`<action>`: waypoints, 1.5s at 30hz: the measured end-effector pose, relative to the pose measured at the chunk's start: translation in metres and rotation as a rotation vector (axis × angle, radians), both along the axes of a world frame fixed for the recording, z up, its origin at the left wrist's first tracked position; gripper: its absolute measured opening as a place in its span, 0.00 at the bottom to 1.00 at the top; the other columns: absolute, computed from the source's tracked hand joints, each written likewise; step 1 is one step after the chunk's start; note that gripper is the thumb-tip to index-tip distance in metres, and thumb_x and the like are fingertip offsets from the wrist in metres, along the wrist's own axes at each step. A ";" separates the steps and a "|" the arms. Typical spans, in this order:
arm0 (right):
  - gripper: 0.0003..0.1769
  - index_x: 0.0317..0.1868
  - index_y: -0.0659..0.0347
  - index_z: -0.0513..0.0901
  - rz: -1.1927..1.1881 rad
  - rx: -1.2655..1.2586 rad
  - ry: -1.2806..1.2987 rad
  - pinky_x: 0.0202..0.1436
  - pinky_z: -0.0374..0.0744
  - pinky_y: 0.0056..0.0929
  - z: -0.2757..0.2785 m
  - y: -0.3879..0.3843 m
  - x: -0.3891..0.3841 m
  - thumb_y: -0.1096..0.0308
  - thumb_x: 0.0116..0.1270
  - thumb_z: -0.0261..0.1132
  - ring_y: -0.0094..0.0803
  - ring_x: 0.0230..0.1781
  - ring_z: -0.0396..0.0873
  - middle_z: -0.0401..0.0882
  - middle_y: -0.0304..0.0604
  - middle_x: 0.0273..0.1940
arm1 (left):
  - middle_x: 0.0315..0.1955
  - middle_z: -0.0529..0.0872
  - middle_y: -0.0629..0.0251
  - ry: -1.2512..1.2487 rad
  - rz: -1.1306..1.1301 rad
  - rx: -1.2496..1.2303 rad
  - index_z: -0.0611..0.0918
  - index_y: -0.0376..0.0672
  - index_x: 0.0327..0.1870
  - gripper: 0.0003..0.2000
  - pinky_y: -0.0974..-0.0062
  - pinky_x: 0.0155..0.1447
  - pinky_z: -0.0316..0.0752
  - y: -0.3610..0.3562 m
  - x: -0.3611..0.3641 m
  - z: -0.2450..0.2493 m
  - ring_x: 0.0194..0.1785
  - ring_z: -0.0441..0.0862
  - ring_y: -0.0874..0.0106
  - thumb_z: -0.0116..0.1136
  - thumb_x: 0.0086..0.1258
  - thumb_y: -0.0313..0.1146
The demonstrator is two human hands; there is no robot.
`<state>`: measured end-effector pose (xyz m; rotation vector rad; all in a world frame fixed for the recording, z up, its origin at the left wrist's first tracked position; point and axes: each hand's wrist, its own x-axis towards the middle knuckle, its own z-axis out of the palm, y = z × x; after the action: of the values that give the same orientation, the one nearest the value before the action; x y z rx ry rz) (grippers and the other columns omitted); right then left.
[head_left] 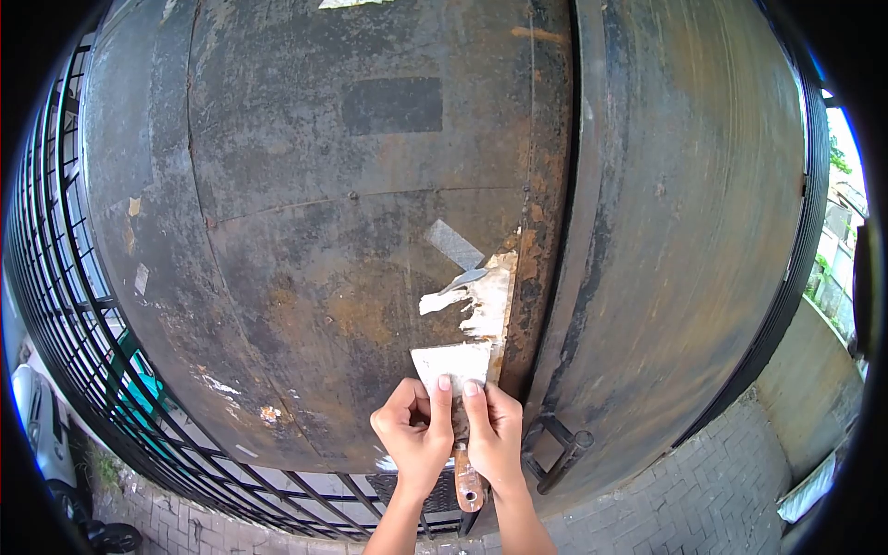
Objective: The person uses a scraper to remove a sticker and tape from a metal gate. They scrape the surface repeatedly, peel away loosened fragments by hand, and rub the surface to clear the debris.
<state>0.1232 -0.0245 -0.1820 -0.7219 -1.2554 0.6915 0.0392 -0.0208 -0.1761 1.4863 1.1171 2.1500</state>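
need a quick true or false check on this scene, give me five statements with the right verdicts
1. The left hand and the right hand both hold the scraper. True.
2. The scraper's handle points up in the picture. False: the brown handle points down, with the blade at the top.
3. The torn white patch lies above the blade in the picture. True.
4. The grey strip is to the right of the white patch. False: it is up and to the left.
5. A dark rectangle shows higher up than the grey strip. True.
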 end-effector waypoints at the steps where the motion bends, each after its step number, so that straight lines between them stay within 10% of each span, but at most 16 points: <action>1: 0.16 0.30 0.70 0.75 0.012 -0.001 0.014 0.22 0.63 0.21 0.000 -0.001 -0.001 0.64 0.71 0.56 0.14 0.21 0.61 0.68 0.34 0.18 | 0.07 0.64 0.75 -0.011 -0.013 -0.006 0.67 0.39 0.14 0.19 0.83 0.17 0.50 -0.001 0.000 0.000 0.15 0.55 0.87 0.62 0.63 0.30; 45: 0.16 0.30 0.70 0.75 -0.014 0.065 0.052 0.23 0.63 0.21 -0.002 0.004 -0.008 0.64 0.72 0.54 0.14 0.22 0.61 0.68 0.32 0.19 | 0.10 0.63 0.79 -0.080 -0.011 0.037 0.67 0.39 0.15 0.19 0.85 0.19 0.49 0.003 0.002 0.002 0.17 0.55 0.89 0.61 0.65 0.29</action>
<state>0.1147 -0.0201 -0.1842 -0.6552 -1.2187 0.6518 0.0416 -0.0180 -0.1744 1.4059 1.0449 2.2133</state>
